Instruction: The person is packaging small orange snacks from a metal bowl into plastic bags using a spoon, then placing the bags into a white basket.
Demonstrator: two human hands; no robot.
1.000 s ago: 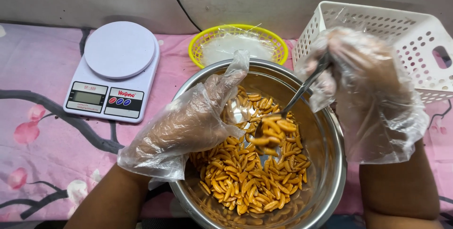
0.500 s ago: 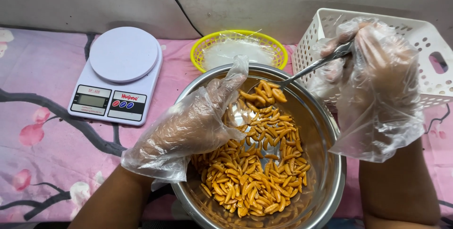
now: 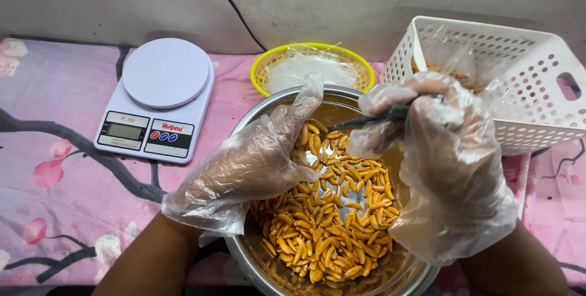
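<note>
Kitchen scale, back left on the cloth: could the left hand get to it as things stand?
Probably yes. The left hand rests at the steel bowl's left rim, holding nothing, and only bare pink cloth lies between it and the kitchen scale.

Even, fairly bright light falls from above, and the picture is sharp across the middle. Soft glare sits on the steel bowl [image 3: 256, 119] rim and on the wrinkled plastic gloves, with white highlights on the scale [image 3: 165, 73] platform. Shadows are faint and short, gathering under the white basket [image 3: 537, 131] and inside the bowl, while the far wall looks dimmer and slightly bent at the corners.
</note>
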